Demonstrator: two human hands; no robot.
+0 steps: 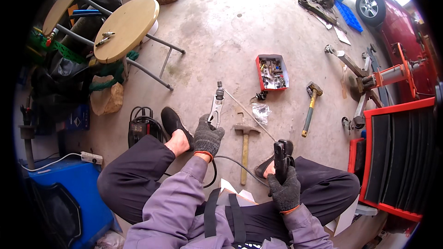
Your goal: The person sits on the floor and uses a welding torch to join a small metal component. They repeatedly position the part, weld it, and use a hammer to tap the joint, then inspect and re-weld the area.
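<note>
The left hand [209, 136] is gripping silver locking pliers [215, 112], which are clamping a small metal part [219, 91] above the floor [203, 41], left of the red box's [273, 88] near-left corner. The right hand [285, 191] is holding a black rod holder [280, 161]; its thin rod [251, 116] is pointing at the part, contact being unclear. The hands are apparently lining up rod and part; the next move is probably calling for steady pliers and fine tip control.

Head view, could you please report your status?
Left hand gripping silver pliers, metal part at tip. Right hand gripping black holder, thin rod extending. Hammer lying below.
</note>
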